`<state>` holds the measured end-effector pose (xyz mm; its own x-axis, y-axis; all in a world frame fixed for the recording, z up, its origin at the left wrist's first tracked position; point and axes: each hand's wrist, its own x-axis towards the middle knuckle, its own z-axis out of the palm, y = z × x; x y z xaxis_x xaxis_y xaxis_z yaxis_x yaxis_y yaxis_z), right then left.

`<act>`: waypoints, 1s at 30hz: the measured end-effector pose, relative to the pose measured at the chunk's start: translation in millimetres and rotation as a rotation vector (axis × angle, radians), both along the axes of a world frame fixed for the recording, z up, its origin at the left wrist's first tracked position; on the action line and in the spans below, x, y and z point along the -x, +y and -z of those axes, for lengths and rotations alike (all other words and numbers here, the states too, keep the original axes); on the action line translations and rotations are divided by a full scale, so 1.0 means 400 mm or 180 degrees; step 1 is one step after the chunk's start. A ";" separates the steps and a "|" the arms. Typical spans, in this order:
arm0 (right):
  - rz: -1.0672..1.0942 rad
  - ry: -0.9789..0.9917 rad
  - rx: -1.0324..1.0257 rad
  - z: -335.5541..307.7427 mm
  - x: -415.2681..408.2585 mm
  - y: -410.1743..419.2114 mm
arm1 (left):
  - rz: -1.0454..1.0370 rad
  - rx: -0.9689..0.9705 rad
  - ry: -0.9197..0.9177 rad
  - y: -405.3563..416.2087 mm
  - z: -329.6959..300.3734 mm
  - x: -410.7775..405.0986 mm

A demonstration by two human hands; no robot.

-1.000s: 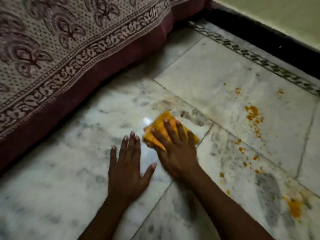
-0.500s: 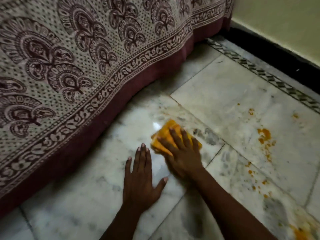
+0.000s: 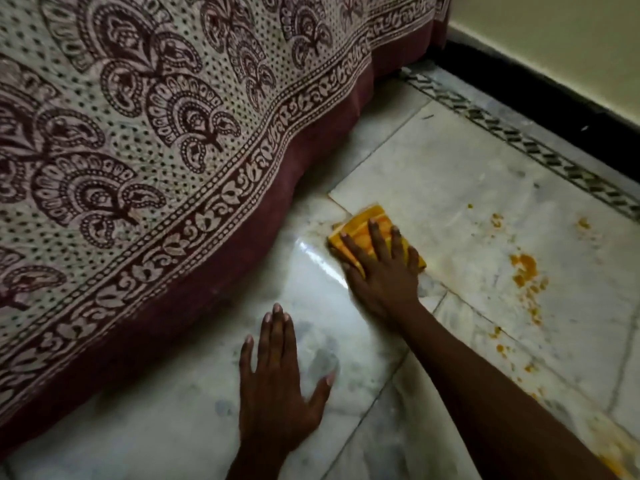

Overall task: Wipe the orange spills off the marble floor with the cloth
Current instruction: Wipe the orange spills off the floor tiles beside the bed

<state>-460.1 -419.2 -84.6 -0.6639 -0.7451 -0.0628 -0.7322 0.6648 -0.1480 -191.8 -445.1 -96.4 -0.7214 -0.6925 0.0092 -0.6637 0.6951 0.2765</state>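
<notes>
Cloth [image 3: 367, 225] is under my right hand [image 3: 382, 271], fingers spread flat and straight on top of it, so the grip isn't clenched around anything, just pressing the yellow-orange rag down onto the marble floor [image 3: 433, 168]. It sits right at a tile joint, near the hem of the patterned bedspread [image 3: 138, 150] that hangs down on the left. My left hand [image 3: 277, 389] is planted flat on the floor closer to me, fingers straight, holding nothing, well apart from the rag. Orange spills [image 3: 524, 271] are off to the right of the rag, a bigger blotch plus a trail of small specks running toward me. Dark patterned border strip [image 3: 519, 140] runs along the wall [image 3: 554, 36] beyond.
</notes>
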 end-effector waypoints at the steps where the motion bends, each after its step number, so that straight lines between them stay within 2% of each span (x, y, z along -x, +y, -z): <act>1: -0.0109 0.0032 -0.0027 -0.002 0.003 0.024 | 0.0003 -0.0018 -0.0008 0.001 -0.001 -0.002; 4: -0.0009 0.0057 -0.0035 -0.008 0.022 0.023 | -0.0001 -0.0030 -0.0031 0.006 -0.005 -0.002; 7: 0.0549 -0.0185 0.0009 -0.003 0.008 -0.072 | 0.0013 0.0025 -0.0029 0.005 -0.004 -0.004; 9: 0.0664 -0.0187 0.0147 0.002 -0.011 -0.106 | 0.0017 0.0019 -0.0033 0.006 -0.005 -0.004; 13: -0.0282 0.0085 0.0050 0.007 -0.093 0.023 | 0.0005 -0.0019 0.0006 0.009 -0.013 -0.004; 15: -0.0482 0.0130 0.0015 0.007 -0.125 0.145 | 0.0012 -0.0062 -0.0009 0.005 -0.006 -0.003; 17: -0.0198 0.0103 -0.0029 -0.002 -0.095 0.236 | 0.0012 -0.0077 -0.0079 0.001 0.002 -0.004; 19: 0.0434 0.0012 -0.0206 -0.007 -0.001 0.247 | 0.0050 -0.0017 -0.0124 0.005 0.016 0.001; 21: 0.1068 -0.0281 -0.0062 -0.002 0.090 0.160 | 0.0052 0.0044 -0.0156 0.010 0.026 0.013; 23: 0.1345 -0.0223 0.0010 0.016 0.127 0.036 | 0.0039 -0.0007 -0.0101 0.013 0.036 0.039; 25: 0.1084 -0.0183 0.0102 0.034 0.114 -0.047 | 0.0101 -0.0104 -0.0191 0.006 0.037 0.095; 26: 0.0726 -0.0046 0.0196 0.044 0.091 -0.058 | 0.0111 -0.0095 -0.0192 0.001 0.036 0.130; 28: -0.0176 0.0234 0.0279 0.049 0.036 -0.008 | 0.0050 0.0011 -0.0191 -0.010 0.023 0.192; 30: -0.0609 0.0423 0.0302 0.045 0.019 0.103 | -0.0059 0.0021 -0.0192 -0.016 0.014 0.220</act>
<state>-467.6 -378.2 -102.7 -0.5080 -0.8565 0.0919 -0.8606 0.5000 -0.0970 -279.7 -451.3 -102.1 -0.7078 -0.7058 -0.0292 -0.6917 0.6842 0.2311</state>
